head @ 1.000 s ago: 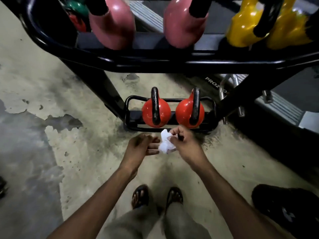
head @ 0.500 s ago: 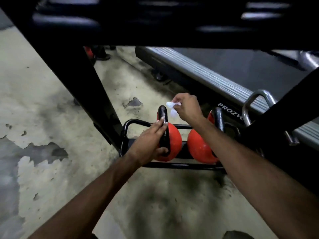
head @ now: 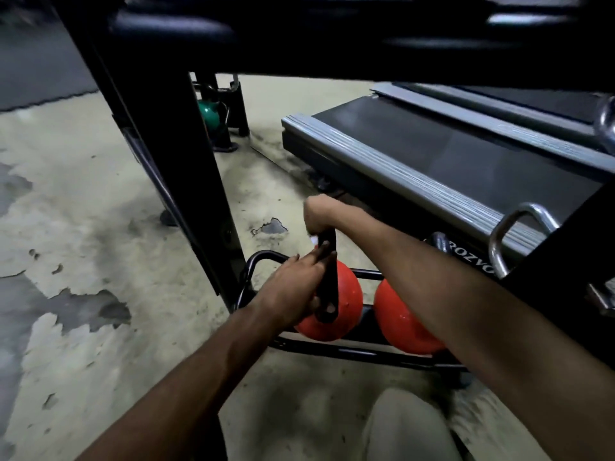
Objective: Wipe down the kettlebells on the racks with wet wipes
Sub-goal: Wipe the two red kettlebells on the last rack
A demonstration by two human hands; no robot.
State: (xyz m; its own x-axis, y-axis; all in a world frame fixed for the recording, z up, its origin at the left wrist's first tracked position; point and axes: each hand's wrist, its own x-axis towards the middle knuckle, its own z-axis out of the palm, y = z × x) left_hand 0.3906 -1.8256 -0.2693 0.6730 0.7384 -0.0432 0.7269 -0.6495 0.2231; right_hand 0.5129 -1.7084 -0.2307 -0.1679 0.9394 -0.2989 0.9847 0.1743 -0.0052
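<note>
Head view. Concrete floor (head: 83, 261): pale, worn into dark grey patches at left.

Item: red kettlebell (head: 351, 294), round glossy body, upright black handle (head: 327, 284). It sits at the left end of a low black rack (head: 349, 352) on the floor, just beside a second red kettlebell (head: 402, 321), which my right forearm partly covers.

My left hand (head: 293, 291) holds the handle's left side, fingers lying up along it, thumb tip hooked round near its base. My right hand (head: 319, 211) is bent over the handle's top, fingers curled out of sight, pressing a wet wipe (head: 312, 240) there; only a white sliver shows.

Clearances: black upright (head: 173, 161) close at left, dark upper shelf (head: 332, 44) overhead, chrome loop (head: 519, 234) at right.

Surroundings: grey treadmill deck (head: 432, 154) behind the rack; green kettlebell (head: 208, 111) far left; my knee (head: 399, 424) nearest.
</note>
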